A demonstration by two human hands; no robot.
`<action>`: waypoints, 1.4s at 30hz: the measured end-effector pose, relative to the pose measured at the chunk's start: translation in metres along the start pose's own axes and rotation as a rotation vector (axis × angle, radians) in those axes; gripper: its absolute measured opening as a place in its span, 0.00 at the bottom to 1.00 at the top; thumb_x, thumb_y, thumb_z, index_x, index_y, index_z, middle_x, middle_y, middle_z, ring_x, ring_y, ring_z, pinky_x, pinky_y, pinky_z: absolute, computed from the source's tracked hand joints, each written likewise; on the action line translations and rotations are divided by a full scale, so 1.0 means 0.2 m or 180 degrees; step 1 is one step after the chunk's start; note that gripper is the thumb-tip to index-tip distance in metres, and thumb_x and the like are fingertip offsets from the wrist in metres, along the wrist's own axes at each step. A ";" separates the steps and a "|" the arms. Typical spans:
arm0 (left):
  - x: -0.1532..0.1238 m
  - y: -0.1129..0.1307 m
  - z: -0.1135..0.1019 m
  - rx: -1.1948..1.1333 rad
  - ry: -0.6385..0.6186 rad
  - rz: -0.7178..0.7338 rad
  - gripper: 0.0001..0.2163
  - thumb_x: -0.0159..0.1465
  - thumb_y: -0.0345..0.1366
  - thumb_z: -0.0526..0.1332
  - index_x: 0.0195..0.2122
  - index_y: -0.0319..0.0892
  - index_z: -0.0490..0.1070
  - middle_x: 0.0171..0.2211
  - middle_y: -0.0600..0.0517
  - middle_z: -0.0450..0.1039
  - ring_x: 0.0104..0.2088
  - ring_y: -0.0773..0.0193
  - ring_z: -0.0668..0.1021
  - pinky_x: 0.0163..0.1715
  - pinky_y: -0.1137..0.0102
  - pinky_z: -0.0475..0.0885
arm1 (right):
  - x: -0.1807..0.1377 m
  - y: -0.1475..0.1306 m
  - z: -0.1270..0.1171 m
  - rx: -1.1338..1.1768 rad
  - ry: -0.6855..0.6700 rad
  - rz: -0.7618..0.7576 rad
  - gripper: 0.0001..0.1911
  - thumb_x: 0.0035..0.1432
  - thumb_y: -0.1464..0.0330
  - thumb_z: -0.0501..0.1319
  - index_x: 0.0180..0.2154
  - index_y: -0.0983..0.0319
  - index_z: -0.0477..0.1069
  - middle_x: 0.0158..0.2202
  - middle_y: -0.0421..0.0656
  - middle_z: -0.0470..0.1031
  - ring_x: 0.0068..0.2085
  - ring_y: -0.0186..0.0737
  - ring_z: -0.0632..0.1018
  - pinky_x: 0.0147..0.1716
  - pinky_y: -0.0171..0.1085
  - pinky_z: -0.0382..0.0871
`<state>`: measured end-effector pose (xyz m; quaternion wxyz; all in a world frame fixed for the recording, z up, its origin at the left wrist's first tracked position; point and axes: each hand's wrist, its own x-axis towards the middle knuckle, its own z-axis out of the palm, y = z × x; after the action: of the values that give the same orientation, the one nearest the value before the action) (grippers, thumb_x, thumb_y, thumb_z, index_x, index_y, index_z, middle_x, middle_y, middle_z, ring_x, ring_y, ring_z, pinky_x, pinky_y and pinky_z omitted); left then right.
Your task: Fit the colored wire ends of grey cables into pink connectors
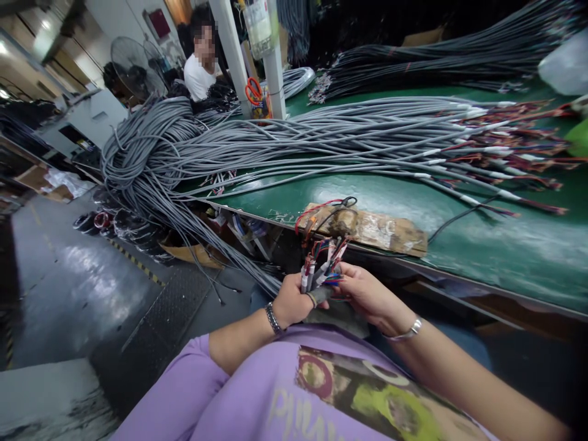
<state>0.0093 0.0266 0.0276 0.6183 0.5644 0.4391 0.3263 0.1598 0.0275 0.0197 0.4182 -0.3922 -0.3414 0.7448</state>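
My left hand (294, 301) is closed round a bunch of grey cables (316, 278), just in front of the table edge. White sleeves and thin coloured wires fan out from the tops of these cables. My right hand (365, 291) pinches some of the coloured wires (334, 280) at the right side of the bunch; its fingertips are partly hidden. Right behind the hands, a worn wooden board (386, 234) lies along the table edge, with a brownish lump (344, 220) and red and black leads on it.
A long pile of grey cables (294, 138) covers the green table (496, 245), its stripped ends to the right. Darker cables (413, 64) lie behind. Orange-handled scissors (253, 90) hang at a white post (275, 86). A person (199, 61) sits beyond, near a fan (135, 64).
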 end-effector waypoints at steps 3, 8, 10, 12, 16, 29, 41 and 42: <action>0.00 -0.02 -0.02 -0.0076 0.0275 0.0160 0.20 0.52 0.51 0.66 0.18 0.37 0.73 0.17 0.50 0.70 0.20 0.69 0.70 0.24 0.73 0.65 | 0.00 0.02 -0.02 -0.0014 0.0198 -0.0086 0.13 0.42 0.63 0.71 0.27 0.63 0.72 0.21 0.38 0.71 0.22 0.32 0.69 0.26 0.35 0.62; 0.01 -0.07 -0.05 -0.0207 0.0748 0.0091 0.20 0.52 0.53 0.66 0.22 0.37 0.75 0.16 0.51 0.71 0.20 0.67 0.72 0.24 0.72 0.66 | 0.02 0.04 -0.10 0.0505 0.0325 0.0034 0.12 0.45 0.62 0.71 0.29 0.60 0.73 0.23 0.37 0.70 0.24 0.32 0.68 0.29 0.35 0.66; 0.02 -0.08 -0.04 -0.0244 0.0813 0.0105 0.19 0.52 0.52 0.66 0.23 0.38 0.75 0.16 0.50 0.72 0.20 0.66 0.72 0.25 0.71 0.68 | 0.03 0.03 -0.12 0.0740 0.0353 0.0111 0.12 0.49 0.57 0.67 0.31 0.58 0.73 0.27 0.39 0.73 0.26 0.35 0.71 0.31 0.37 0.69; 0.02 -0.07 -0.03 -0.0339 0.0828 0.0197 0.19 0.53 0.51 0.66 0.22 0.38 0.74 0.17 0.50 0.73 0.20 0.67 0.73 0.25 0.71 0.68 | 0.05 0.01 -0.12 0.0796 0.0328 0.0108 0.17 0.52 0.51 0.62 0.33 0.57 0.73 0.30 0.42 0.74 0.29 0.38 0.73 0.32 0.38 0.70; 0.03 -0.05 0.01 -0.0397 0.0816 0.0287 0.18 0.54 0.49 0.66 0.20 0.37 0.73 0.19 0.50 0.74 0.20 0.68 0.72 0.25 0.72 0.68 | 0.08 -0.03 -0.07 0.0619 0.0334 -0.0154 0.20 0.51 0.48 0.63 0.31 0.58 0.74 0.27 0.41 0.73 0.28 0.37 0.72 0.30 0.37 0.68; 0.07 0.01 0.04 -0.0264 0.0464 0.0197 0.19 0.50 0.50 0.68 0.20 0.37 0.74 0.15 0.52 0.70 0.19 0.68 0.71 0.24 0.71 0.69 | 0.11 0.00 -0.04 0.0711 0.0369 -0.0379 0.22 0.48 0.47 0.65 0.28 0.61 0.73 0.26 0.44 0.74 0.25 0.39 0.70 0.23 0.38 0.64; 0.00 -0.04 0.00 -0.0133 0.0647 0.0193 0.21 0.54 0.52 0.65 0.20 0.37 0.73 0.17 0.50 0.71 0.20 0.68 0.71 0.24 0.72 0.67 | -0.05 0.09 -0.13 0.0250 -0.0363 -0.0162 0.29 0.39 0.50 0.72 0.39 0.60 0.73 0.34 0.44 0.74 0.32 0.38 0.72 0.33 0.37 0.68; -0.01 -0.05 -0.01 -0.0101 0.0659 0.0218 0.20 0.55 0.52 0.64 0.19 0.37 0.73 0.17 0.50 0.71 0.20 0.68 0.71 0.25 0.72 0.67 | -0.06 0.10 -0.11 0.0057 -0.0353 -0.0271 0.28 0.38 0.52 0.73 0.39 0.60 0.72 0.33 0.43 0.73 0.32 0.38 0.72 0.32 0.36 0.67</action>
<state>0.0067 0.0246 0.0175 0.5669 0.5325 0.4759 0.4107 0.1768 0.0125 -0.0035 0.4334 -0.3316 -0.3738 0.7500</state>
